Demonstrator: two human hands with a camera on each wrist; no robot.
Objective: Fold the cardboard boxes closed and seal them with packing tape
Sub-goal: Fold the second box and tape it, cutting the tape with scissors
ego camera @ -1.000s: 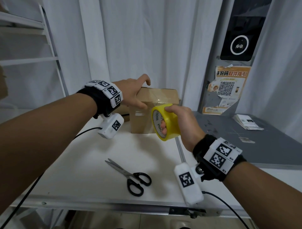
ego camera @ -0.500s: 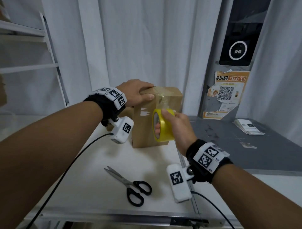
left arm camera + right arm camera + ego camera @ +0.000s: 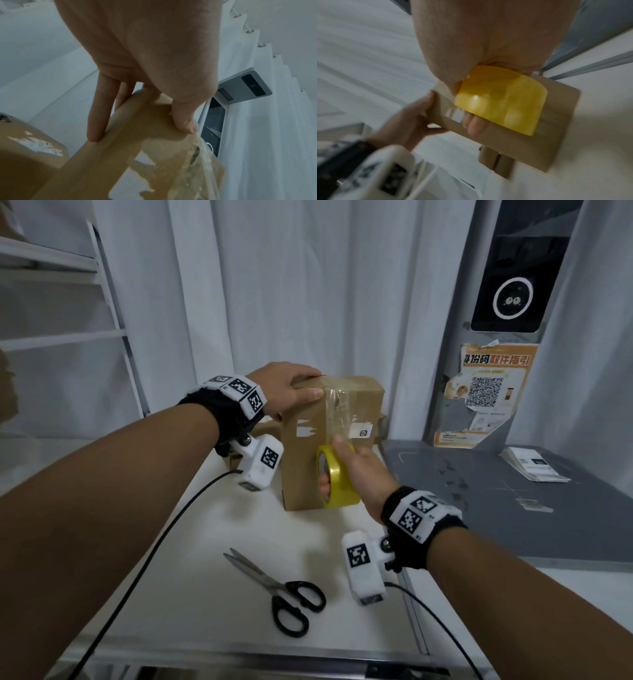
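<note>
A brown cardboard box (image 3: 301,453) stands on end on the white table (image 3: 191,559). My left hand (image 3: 291,390) grips its top near corner, thumb on the near face and fingers (image 3: 97,115) down the far side. My right hand (image 3: 356,470) holds a yellow tape roll (image 3: 334,477) against the box's near face, fingers through the core. A clear strip of tape (image 3: 337,409) runs from the roll up over the box top. In the right wrist view the tape roll (image 3: 501,100) lies against the box (image 3: 556,121), blurred.
Black-handled scissors (image 3: 281,590) lie on the table in front of me. More cardboard boxes (image 3: 371,429) sit behind the standing one. A grey surface (image 3: 496,498) with a stack of papers (image 3: 534,463) lies to the right. White curtains hang behind, and a shelf frame (image 3: 113,302) stands at left.
The box has been tipped up onto its end. My right hand drew the roll down the near face, laying tape over the top. My left hand closed on the top corner.
</note>
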